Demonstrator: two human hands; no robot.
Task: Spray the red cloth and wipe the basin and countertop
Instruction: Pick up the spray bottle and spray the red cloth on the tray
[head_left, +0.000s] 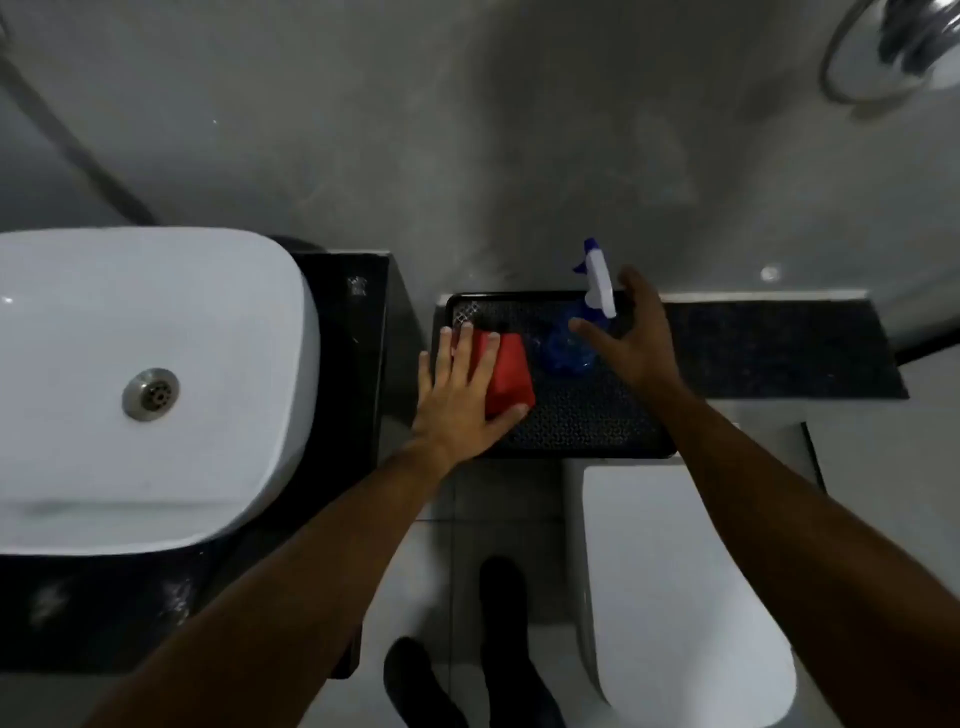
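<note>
A folded red cloth (511, 371) lies on a black patterned tray (587, 415). My left hand (462, 395) rests flat on the cloth's left part, fingers spread, thumb along its near edge. A blue spray bottle (563, 351) with a white and blue trigger head (600, 283) stands on the tray right of the cloth. My right hand (631, 332) is open around the bottle's neck, fingers apart, and no grip shows. The white basin (93, 312) with a metal drain (150, 393) sits at the left on a black countertop (343, 364).
The tray sits on a dark speckled ledge (779, 348) against the grey wall. A white toilet lid (675, 587) is below the tray. Two dark shoes (498, 623) stand on the pale tiled floor. A chrome ring fixture (893, 47) hangs at top right.
</note>
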